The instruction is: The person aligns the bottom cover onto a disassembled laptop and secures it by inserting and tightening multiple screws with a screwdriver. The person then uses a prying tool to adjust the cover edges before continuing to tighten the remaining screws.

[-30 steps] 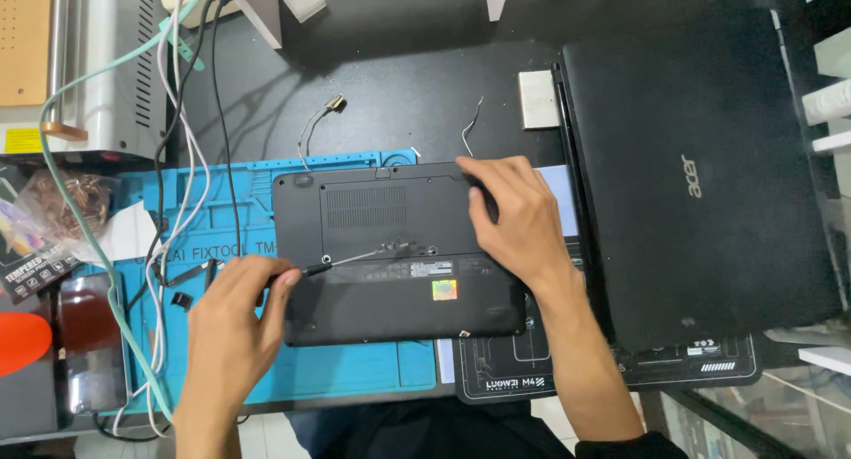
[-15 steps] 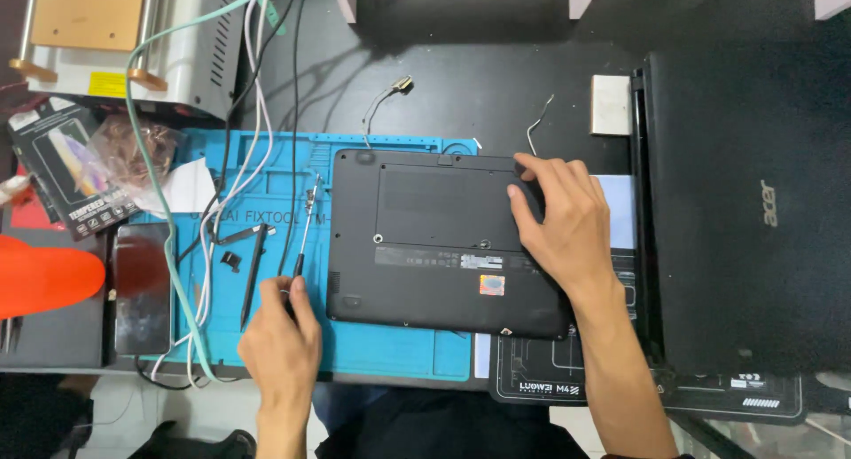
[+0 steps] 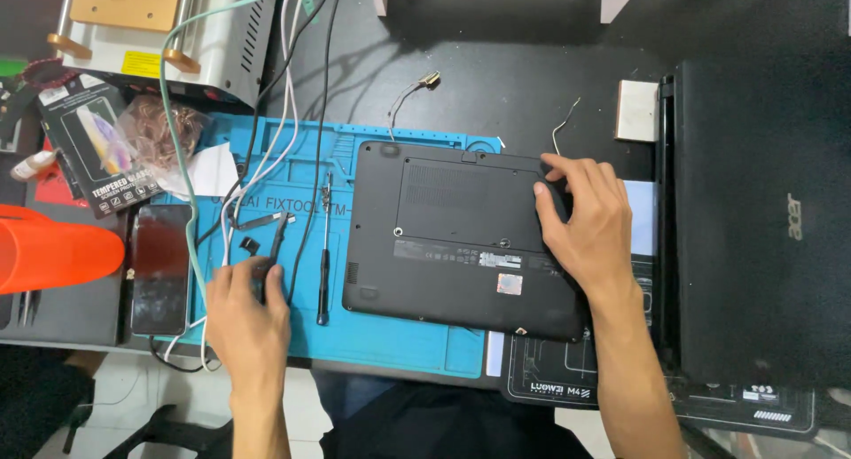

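Left hand: fingers are curling loosely around the black tweezers on the blue mat.
Right hand: fingers are spreading flat, pressing the small black laptop, probably keeping it from sliding.
Screwdriver: lying just right of the left fingers.
Big black laptop: sitting closed, right of the right hand.

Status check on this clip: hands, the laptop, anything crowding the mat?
Left hand on black tweezers, grip unclear. Right hand flat on upturned laptop, holding nothing. Screwdriver beside laptop; cables trail across blue mat.
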